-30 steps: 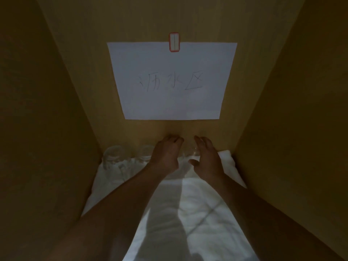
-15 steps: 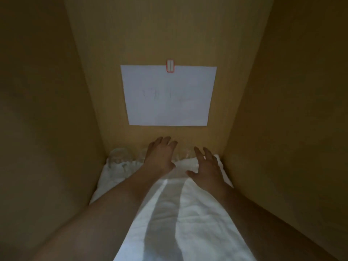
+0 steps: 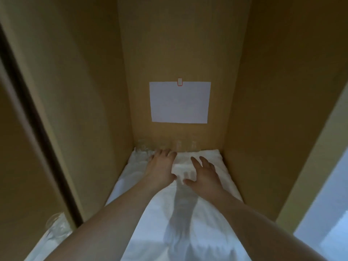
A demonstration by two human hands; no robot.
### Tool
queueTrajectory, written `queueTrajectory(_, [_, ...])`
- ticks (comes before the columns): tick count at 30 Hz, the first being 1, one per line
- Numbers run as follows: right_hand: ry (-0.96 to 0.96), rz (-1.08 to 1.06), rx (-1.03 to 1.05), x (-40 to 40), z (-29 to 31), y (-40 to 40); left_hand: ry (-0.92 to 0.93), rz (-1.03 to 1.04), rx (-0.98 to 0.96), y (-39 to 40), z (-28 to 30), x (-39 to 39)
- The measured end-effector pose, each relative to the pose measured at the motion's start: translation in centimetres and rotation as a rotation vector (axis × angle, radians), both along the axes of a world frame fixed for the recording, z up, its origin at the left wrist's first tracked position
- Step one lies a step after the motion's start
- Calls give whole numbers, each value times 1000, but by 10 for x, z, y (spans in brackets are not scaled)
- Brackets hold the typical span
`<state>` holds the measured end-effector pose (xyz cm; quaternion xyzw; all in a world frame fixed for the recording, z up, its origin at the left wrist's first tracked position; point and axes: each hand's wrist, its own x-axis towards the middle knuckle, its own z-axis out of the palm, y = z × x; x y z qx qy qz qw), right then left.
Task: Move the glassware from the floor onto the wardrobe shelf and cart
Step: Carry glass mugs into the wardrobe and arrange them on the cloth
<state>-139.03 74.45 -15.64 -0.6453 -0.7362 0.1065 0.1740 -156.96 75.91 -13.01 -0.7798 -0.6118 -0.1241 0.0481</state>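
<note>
White cloth (image 3: 188, 213) is covering the shelf (image 3: 120, 178) inside a tan wooden wardrobe (image 3: 263, 110), and clear glasses (image 3: 178, 146) are standing in a row along its back edge, against the rear panel under a blank-looking sheet of paper (image 3: 179, 102). Their outlines are faint; at least two narrow ones are showing near the middle and a rounder cluster at the far left corner (image 3: 143, 148), though an exact count is not possible. Both hands are reaching in over the cloth with nothing in them. The left hand (image 3: 162, 166) is lying flat with fingers stretched forward, its fingertips almost at the foot of the row, just beside the left cluster. The right hand (image 3: 204, 174) is spread wide, fingers splayed and thumb out, hovering or resting further forward, with a clear strip of cloth between it and the glasses. So the glassware is lying straight ahead of both hands, upright, and the left is the nearer one. Another glass (image 3: 54, 227) is showing dimly at the lower left, beyond the wardrobe's side panel. By the look of it, the shelf part is well along, and the hands seem free to go for more.
</note>
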Motion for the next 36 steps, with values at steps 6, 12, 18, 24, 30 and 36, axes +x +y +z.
queueTrajectory(6, [9, 88, -19, -24, -14, -73, 23, 80, -51, -95, -17, -25])
queueTrajectory(12, [-21, 219, -40, -75, -25, -120, -14, 204, -56, -175, -26, -72])
queueTrajectory(18, [-9, 384, -75, -149, -40, -164, -48, 361, -83, -232, -41, -139])
queueTrajectory(24, [-13, 526, -145, -240, -67, -203, -51, 488, -112, -272, -55, -220])
queueTrajectory(30, [-14, 551, -148, -333, -76, -204, -53, 554, -146, -289, -70, -311])
queueTrajectory(36, [31, 481, -195, -426, -91, -203, -65, 554, -205, -285, -88, -412])
